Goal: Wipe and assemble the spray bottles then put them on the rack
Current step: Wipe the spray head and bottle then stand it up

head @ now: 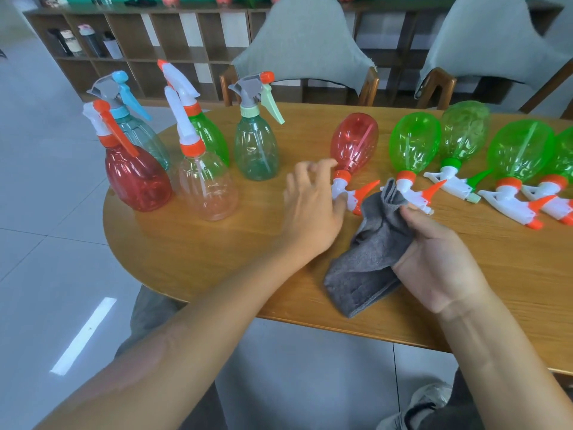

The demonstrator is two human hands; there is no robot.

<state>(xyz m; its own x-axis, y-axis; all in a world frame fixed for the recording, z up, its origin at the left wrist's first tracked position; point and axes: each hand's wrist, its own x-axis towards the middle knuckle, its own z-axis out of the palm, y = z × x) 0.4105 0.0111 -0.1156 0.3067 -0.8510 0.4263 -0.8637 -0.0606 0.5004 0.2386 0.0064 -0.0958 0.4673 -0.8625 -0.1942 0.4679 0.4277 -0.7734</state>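
The left hand [313,206] is spread over the head of the red bottle [353,144], which lies on its side on the table [217,252]. The thumb touches the white sprayer [342,189], but the fingers are relaxed and nothing is clasped — it reads as a reach made just short of a grasp. The right hand [434,259] is closed round a grey cloth [372,252], bunched in the fist with its upper fold held up beside the next sprayer. The cloth appears to be kept ready so that wiping can begin once the red bottle is lifted.

To the right a row of green bottles [415,144] lies flat, sprayers toward the person, probably laid out as the queue awaiting wiping. To the left five bottles [255,147] stand upright in a close group — likely the finished ones, set apart from the rest.

The red bottle's orange trigger [366,190] lies close to the cloth and the neighbouring green bottle's sprayer, so the lift would need to be made cleanly to avoid a knock. Two covered chairs [304,41] stand behind the table; beyond them a shelf unit [148,35] is seen, possibly the rack, with the chairs in the path to it.
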